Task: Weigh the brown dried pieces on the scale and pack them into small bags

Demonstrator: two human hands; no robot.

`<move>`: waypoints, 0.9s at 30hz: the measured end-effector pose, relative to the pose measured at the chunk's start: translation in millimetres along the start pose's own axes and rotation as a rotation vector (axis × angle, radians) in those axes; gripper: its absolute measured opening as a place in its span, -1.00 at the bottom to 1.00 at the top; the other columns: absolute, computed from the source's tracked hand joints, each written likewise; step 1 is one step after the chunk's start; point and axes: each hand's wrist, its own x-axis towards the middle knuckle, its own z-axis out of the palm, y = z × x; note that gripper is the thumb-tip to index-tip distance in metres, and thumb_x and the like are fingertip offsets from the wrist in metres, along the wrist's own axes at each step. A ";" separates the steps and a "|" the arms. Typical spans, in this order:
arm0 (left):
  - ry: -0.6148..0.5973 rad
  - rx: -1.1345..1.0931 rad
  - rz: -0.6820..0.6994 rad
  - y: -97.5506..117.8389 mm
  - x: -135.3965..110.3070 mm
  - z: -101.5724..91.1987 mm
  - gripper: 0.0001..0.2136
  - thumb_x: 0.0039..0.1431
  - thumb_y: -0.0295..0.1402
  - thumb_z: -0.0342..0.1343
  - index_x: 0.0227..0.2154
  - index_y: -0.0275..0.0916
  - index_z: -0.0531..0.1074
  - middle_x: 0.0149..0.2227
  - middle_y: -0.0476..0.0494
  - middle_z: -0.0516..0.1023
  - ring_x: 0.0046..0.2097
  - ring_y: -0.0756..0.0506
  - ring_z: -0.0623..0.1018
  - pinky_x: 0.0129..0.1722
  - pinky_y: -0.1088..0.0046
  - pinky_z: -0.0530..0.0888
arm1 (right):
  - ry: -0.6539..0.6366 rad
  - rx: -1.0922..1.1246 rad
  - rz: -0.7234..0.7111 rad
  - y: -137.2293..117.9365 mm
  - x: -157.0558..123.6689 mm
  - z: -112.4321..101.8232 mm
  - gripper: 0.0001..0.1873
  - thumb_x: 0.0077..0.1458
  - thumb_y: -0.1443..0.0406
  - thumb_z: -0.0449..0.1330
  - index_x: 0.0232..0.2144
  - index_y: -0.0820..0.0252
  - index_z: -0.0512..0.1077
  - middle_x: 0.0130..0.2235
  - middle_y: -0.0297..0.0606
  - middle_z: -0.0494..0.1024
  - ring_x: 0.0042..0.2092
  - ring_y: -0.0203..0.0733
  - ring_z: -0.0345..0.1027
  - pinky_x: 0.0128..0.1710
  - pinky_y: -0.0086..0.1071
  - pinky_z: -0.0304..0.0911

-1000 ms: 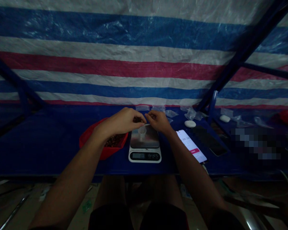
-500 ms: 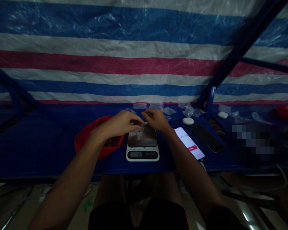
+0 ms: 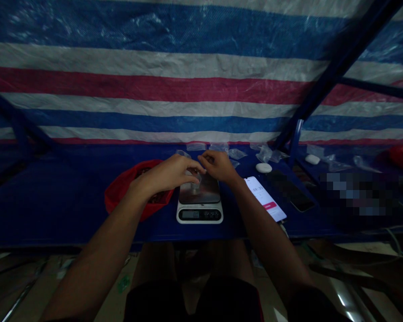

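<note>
A kitchen scale [image 3: 199, 213] with a metal plate stands before me, a small clear plastic cup [image 3: 195, 183] on its plate. Over the cup is my left hand [image 3: 181, 171], thumb and fingers apart, with nothing I can see between them. My right hand [image 3: 216, 164] hovers at the plate's far right edge, its fingers curled inward; whatever they hold, if anything, is hidden. Left of the scale lies a red bag [image 3: 116, 192], rolled open, with small brown pieces in it, partly covered by my left forearm.
Several clear plastic bags [image 3: 237, 154] lie along the back of the blue table [image 3: 63, 201]. To the right are a lit phone [image 3: 265, 199] showing a timer, a dark phone [image 3: 297, 197] and a white case [image 3: 263, 167]. A blue post [image 3: 295, 138] and striped sheeting [image 3: 154, 89] stand behind.
My left thumb and fingers have spread apart, and the brown pieces seen between them before no longer show there. The right hand has hardly moved.
</note>
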 end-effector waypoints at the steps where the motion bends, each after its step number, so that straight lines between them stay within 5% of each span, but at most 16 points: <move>1: -0.001 0.004 0.002 0.3 -0.2 0.2 -0.75 0.29 -0.41 0.26 -0.01 -0.17 0.69 -0.07 -0.09 0.78 -0.08 -0.14 0.72 -0.01 0.38 0.55 | -0.002 -0.002 0.003 -0.3 0.0 -0.3 -0.70 0.35 0.17 0.23 -0.35 0.20 0.62 -0.39 -0.25 0.66 -0.41 -0.25 0.40 -0.35 -0.34 0.15; 13: 0.073 0.080 -0.043 3.1 -18.8 -16.9 -0.72 0.38 -0.27 0.11 -0.04 -0.14 0.70 -0.04 -0.05 0.77 -0.04 -0.14 0.70 0.03 0.39 0.53 | -0.006 -0.024 0.011 -3.6 -1.5 -1.4 -0.72 0.35 0.17 0.22 -0.35 0.18 0.61 -0.40 -0.26 0.64 -0.42 -0.24 0.36 -0.36 -0.34 0.12; 16: 0.059 0.180 -0.221 -13.3 -38.2 -29.2 -0.73 0.35 -0.24 0.12 -0.15 -0.14 0.72 -0.14 -0.06 0.78 -0.17 -0.13 0.70 -0.10 0.39 0.52 | 0.001 -0.026 0.029 -3.4 -1.7 -1.8 -0.70 0.36 0.16 0.21 -0.35 0.19 0.60 -0.42 -0.26 0.63 -0.42 -0.23 0.35 -0.37 -0.34 0.11; 20: -0.122 0.297 -0.508 -51.5 -60.5 -30.1 -0.74 0.23 -0.28 0.19 -0.09 -0.17 0.69 -0.10 -0.14 0.77 -0.16 -0.16 0.71 -0.16 0.39 0.51 | 0.005 -0.018 0.013 -3.3 -1.4 -0.8 -0.70 0.36 0.16 0.21 -0.36 0.19 0.59 -0.42 -0.25 0.61 -0.43 -0.24 0.35 -0.38 -0.33 0.10; 24: -0.099 0.369 -0.423 -73.8 -61.8 -11.9 -0.50 0.08 -0.26 0.32 0.12 -0.16 0.60 0.14 -0.24 0.68 0.10 -0.25 0.67 0.02 0.34 0.53 | -0.011 -0.024 0.020 -3.6 -1.7 1.0 -0.69 0.36 0.16 0.20 -0.38 0.18 0.58 -0.44 -0.26 0.60 -0.45 -0.24 0.34 -0.39 -0.32 0.09; 27: -0.040 0.390 -0.362 -75.0 -57.0 -1.5 -0.60 0.15 -0.24 0.29 0.06 -0.15 0.62 0.12 -0.23 0.69 0.10 -0.25 0.66 0.04 0.32 0.52 | -0.012 -0.032 0.027 -2.8 -1.9 1.1 -0.69 0.36 0.16 0.21 -0.39 0.17 0.58 -0.45 -0.26 0.60 -0.43 -0.23 0.35 -0.39 -0.33 0.10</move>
